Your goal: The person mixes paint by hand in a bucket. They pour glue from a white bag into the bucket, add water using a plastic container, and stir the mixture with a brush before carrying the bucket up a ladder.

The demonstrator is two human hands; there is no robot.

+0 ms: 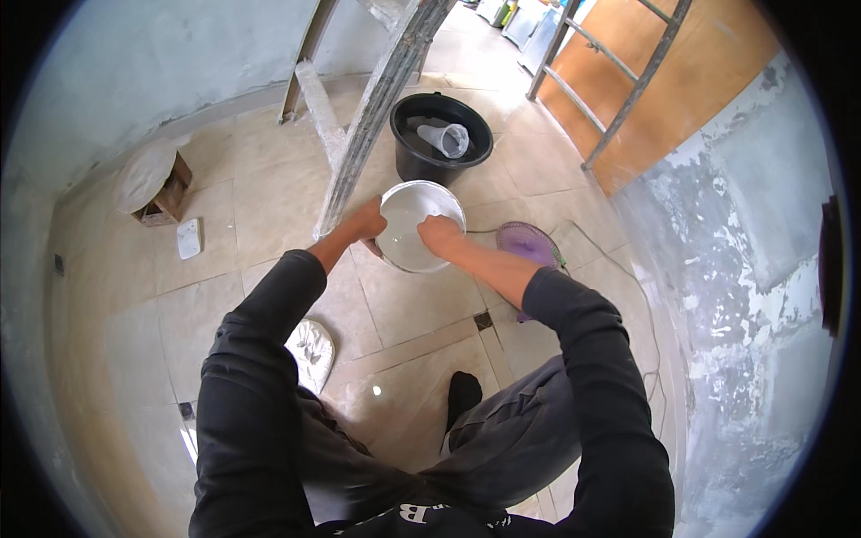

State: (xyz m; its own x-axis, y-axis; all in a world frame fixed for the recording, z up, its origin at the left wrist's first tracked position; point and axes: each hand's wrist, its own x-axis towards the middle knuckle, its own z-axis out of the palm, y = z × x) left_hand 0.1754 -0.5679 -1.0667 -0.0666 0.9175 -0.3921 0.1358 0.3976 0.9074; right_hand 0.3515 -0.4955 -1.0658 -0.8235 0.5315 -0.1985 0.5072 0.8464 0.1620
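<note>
A white bucket (391, 253) is in front of me over the tiled floor, with a pale, shiny inside. My left hand (366, 221) is closed on the left side of its rim. Over the bucket's opening, toward its right side, my right hand (439, 236) is curled into a fist; whatever its fingers hold, if anything, is hidden. Just beyond the bucket stands a black tub (415, 166) of dark liquid, with a translucent plastic container (446, 140) lying in it.
A paint-spattered ladder (369, 117) rises left of the tub; another ladder (613, 108) leans at an orange-brown panel (668, 76). A purple fan (527, 244) with a cable lies to the right. Left are a small wooden stool (154, 184) and a white slab-like object (189, 239).
</note>
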